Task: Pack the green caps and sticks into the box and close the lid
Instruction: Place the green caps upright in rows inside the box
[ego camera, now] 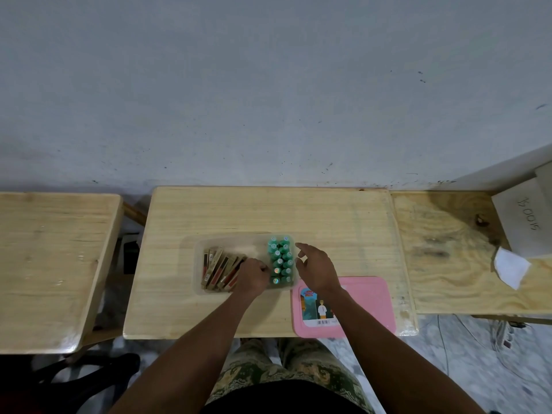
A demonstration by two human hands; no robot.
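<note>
Box (199, 265) holds green caps (280, 259) beside sticks (221, 268), lid (373, 306) off.

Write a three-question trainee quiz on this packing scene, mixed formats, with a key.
1. True or false: the pink lid is already on the clear box.
2. The green caps stand at which end of the box, seen from the camera? A. left B. right C. middle
3. Fill in: the left hand rests on the ____ inside the box, while the right hand hovers open beside the caps.

Key: 1 false, it lies on the table; 2 B; 3 sticks.
</note>
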